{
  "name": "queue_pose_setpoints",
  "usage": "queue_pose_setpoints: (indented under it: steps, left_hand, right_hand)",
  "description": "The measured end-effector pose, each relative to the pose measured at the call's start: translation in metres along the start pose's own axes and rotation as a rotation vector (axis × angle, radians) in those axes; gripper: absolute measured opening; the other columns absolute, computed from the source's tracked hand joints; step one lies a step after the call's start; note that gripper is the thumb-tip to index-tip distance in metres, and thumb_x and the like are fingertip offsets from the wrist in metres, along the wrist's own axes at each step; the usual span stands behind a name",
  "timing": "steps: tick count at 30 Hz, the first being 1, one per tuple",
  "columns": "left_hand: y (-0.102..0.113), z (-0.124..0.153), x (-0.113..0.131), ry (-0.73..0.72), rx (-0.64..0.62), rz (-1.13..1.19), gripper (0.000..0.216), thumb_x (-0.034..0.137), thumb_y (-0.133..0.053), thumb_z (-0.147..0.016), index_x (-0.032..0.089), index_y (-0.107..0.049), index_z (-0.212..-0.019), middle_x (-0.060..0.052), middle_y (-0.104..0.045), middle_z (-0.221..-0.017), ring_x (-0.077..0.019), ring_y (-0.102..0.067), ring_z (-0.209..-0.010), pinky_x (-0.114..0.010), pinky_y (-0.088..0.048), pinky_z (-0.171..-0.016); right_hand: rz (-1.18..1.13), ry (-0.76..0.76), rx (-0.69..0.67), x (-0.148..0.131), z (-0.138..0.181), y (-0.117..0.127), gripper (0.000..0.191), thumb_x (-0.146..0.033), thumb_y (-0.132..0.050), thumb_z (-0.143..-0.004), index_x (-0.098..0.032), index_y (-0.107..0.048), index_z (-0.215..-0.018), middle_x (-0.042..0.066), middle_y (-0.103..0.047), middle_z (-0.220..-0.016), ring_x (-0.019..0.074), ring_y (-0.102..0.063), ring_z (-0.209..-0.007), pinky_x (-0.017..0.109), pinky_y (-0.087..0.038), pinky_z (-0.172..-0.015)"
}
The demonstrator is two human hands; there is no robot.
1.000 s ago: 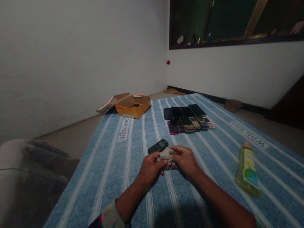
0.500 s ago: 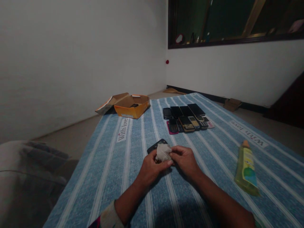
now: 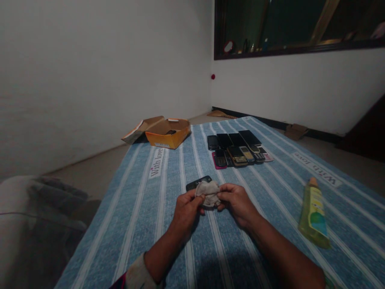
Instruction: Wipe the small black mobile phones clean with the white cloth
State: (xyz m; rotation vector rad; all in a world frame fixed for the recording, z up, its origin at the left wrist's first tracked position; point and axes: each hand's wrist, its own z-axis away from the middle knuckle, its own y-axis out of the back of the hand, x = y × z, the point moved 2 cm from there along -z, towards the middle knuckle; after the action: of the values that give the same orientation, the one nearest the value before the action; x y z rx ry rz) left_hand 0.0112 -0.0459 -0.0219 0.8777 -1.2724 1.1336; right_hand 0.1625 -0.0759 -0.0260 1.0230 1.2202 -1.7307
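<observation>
My left hand (image 3: 185,206) and my right hand (image 3: 236,200) meet over the blue striped cloth (image 3: 168,241), both pinching a small crumpled whitish rag (image 3: 207,191) between them. Just behind the rag lies a dark keypad phone (image 3: 195,182), partly hidden by it; I cannot tell whether my left fingers touch the phone. Farther back, several phones (image 3: 237,149) lie in two tidy rows on the cloth.
A yellow-green bottle (image 3: 313,214) lies on its side at the right. An open orange cardboard box (image 3: 168,134) sits at the cloth's far left corner. A grey bundle (image 3: 36,224) lies at the left on the floor. White walls close the corner behind.
The rag was bunched up over the phone half a second ago; now both hands hold it stretched lower between them, and more of the phone's top shows.
</observation>
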Motion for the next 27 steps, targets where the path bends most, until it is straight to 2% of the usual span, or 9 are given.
queue_pose_setpoints:
  steps: [5, 11, 17, 22, 27]
  left_hand:
    - [0.000, 0.000, 0.005, 0.091, -0.015, 0.119, 0.019, 0.026, -0.069, -0.068, 0.009, -0.073, -0.076, -0.008, -0.069, -0.068, -0.0117, -0.057, -0.055, -0.020, -0.042, -0.045]
    - [0.000, 0.001, 0.018, 0.249, -0.047, 0.357, 0.022, 0.017, -0.069, -0.068, 0.009, -0.071, -0.088, -0.010, -0.072, -0.082, -0.0166, -0.064, -0.065, -0.022, -0.049, -0.046]
    - [0.004, -0.003, 0.013, 0.368, -0.074, 0.516, 0.022, 0.017, -0.066, -0.073, 0.011, -0.069, -0.094, -0.009, -0.072, -0.084, -0.0152, -0.064, -0.063, -0.023, -0.050, -0.048]
    - [0.005, -0.003, 0.009, 0.371, -0.138, 0.573, 0.026, 0.020, -0.071, -0.074, 0.013, -0.068, -0.099, -0.008, -0.072, -0.087, -0.0155, -0.066, -0.067, -0.023, -0.052, -0.054]
    - [0.005, -0.003, 0.009, 0.353, -0.136, 0.614, 0.031, 0.019, -0.075, -0.074, 0.013, -0.066, -0.102, -0.008, -0.073, -0.090, -0.0164, -0.069, -0.070, -0.024, -0.055, -0.058]
  right_hand:
    - [-0.115, -0.077, -0.030, -0.001, 0.001, 0.003, 0.022, -0.022, -0.074, -0.052, -0.013, -0.067, -0.070, 0.005, -0.069, -0.065, 0.0149, -0.062, -0.052, 0.022, -0.049, -0.043]
    - [-0.226, -0.067, -0.075, 0.001, -0.004, 0.008, 0.021, -0.018, -0.077, -0.053, -0.014, -0.071, -0.073, 0.004, -0.071, -0.068, 0.0136, -0.063, -0.056, 0.022, -0.049, -0.048]
    - [-0.333, -0.051, -0.134, 0.003, -0.006, 0.009, 0.021, -0.017, -0.080, -0.054, -0.015, -0.071, -0.073, 0.002, -0.069, -0.069, 0.0119, -0.060, -0.055, 0.021, -0.047, -0.048]
    - [-0.424, -0.031, -0.181, 0.004, -0.005, 0.006, 0.021, -0.019, -0.082, -0.057, -0.018, -0.070, -0.074, 0.001, -0.070, -0.072, 0.0135, -0.061, -0.061, 0.022, -0.049, -0.050]
    - [-0.434, -0.013, -0.221, 0.005, -0.005, 0.005, 0.020, -0.021, -0.080, -0.060, -0.019, -0.069, -0.077, 0.001, -0.069, -0.074, 0.0139, -0.061, -0.064, 0.024, -0.049, -0.054]
